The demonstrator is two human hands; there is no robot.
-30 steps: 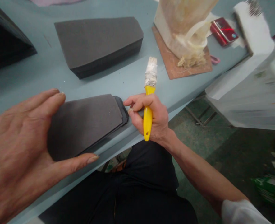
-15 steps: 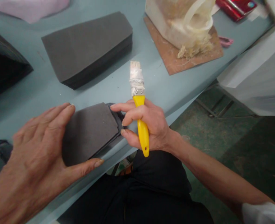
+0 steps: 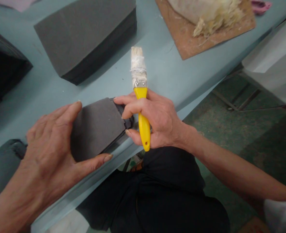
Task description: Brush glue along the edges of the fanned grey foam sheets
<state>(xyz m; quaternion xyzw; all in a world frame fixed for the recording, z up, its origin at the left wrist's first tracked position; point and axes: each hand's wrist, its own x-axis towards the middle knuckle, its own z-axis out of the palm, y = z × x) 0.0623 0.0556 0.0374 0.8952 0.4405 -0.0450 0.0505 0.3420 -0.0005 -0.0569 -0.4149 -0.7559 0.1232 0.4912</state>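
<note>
A stack of dark grey foam-like pieces (image 3: 96, 126) lies near the table's front edge. My left hand (image 3: 53, 149) grips its left end, the fingers along the far side and the thumb along the near side. A paintbrush (image 3: 144, 129) with a yellow handle and whitish, crusted bristles points away from me, held in my right hand (image 3: 159, 121). The fingertips of that hand touch the stack's right end, where the layers' edges look uneven.
A taller stack of grey pieces (image 3: 89, 35) stands behind. Dark stacks sit at the far left (image 3: 7, 68) and lower left (image 3: 4, 158). A pale, glue-crusted container (image 3: 193, 9) rests on a brown board (image 3: 186, 45), with a pink object (image 3: 260, 7) beyond.
The view has shifted, so the back of the table is cut off more. The stack's layers at its right end look differently lined up. Both hands stay on the stack, the brush still held.
</note>
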